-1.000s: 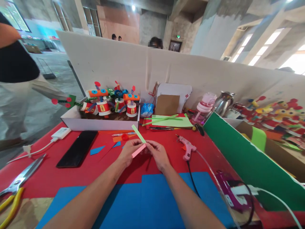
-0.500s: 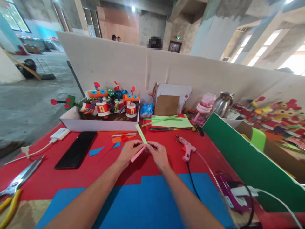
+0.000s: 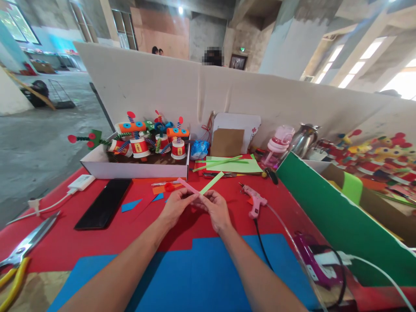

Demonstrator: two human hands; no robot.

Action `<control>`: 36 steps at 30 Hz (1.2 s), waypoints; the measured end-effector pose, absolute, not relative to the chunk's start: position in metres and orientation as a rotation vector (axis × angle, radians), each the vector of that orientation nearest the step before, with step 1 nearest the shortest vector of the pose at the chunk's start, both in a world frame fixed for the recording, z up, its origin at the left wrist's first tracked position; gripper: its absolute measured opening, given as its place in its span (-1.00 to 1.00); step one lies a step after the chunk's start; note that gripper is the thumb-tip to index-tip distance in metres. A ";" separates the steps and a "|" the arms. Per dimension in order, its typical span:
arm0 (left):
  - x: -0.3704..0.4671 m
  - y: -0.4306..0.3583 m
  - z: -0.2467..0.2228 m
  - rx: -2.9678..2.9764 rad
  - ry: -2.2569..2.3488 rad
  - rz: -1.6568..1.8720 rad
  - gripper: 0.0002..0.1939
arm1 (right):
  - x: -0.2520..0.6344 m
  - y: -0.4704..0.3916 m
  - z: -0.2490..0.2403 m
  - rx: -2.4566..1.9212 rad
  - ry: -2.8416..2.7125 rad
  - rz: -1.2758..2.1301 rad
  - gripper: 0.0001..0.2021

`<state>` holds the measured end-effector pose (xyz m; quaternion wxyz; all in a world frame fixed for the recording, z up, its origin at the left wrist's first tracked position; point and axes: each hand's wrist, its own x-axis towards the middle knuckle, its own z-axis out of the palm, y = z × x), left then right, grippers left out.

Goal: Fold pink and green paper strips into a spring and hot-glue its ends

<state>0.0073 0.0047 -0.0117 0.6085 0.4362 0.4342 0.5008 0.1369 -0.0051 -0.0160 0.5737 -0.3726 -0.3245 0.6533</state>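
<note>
Above the red table sheet, my left hand (image 3: 178,204) and my right hand (image 3: 213,208) meet fingertip to fingertip. Pinched between them are two narrow paper strips, one pink and one light green, joined or crossing at the fingers. The pink paper strip (image 3: 187,185) points up and left from my left fingers. Up and to the right slants the light green paper strip (image 3: 212,183), beside my right fingers. Both hands are closed on the strips where they meet; my fingers hide the strips' lower ends. Blue paper scraps (image 3: 131,205) lie left of my hands.
A pink glue gun (image 3: 255,201) lies at right, its cord running toward a purple power strip (image 3: 320,262). At left are a black phone (image 3: 104,204) and large scissors (image 3: 29,247). Behind stand a white box (image 3: 136,170) of paper-cup figures and green paper strips (image 3: 224,162). A green box (image 3: 341,221) borders the right.
The strips have turned in my fingers: pink now points up-left instead of down-left, and green leans up-right instead of up-left. My hands stay in nearly the same place.
</note>
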 end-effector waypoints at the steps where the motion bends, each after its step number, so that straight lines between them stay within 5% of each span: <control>1: 0.007 0.005 -0.012 1.008 1.021 1.170 -0.73 | 0.137 -0.005 -0.016 -0.876 -0.773 1.541 -0.62; 19: 0.004 0.006 -0.011 1.046 1.031 1.115 -0.70 | 0.139 -0.002 -0.020 -0.999 -1.064 1.487 -0.72; 36: 0.008 0.004 -0.010 1.227 1.153 1.120 -0.70 | 0.137 -0.001 -0.021 -0.931 -0.731 1.506 -0.70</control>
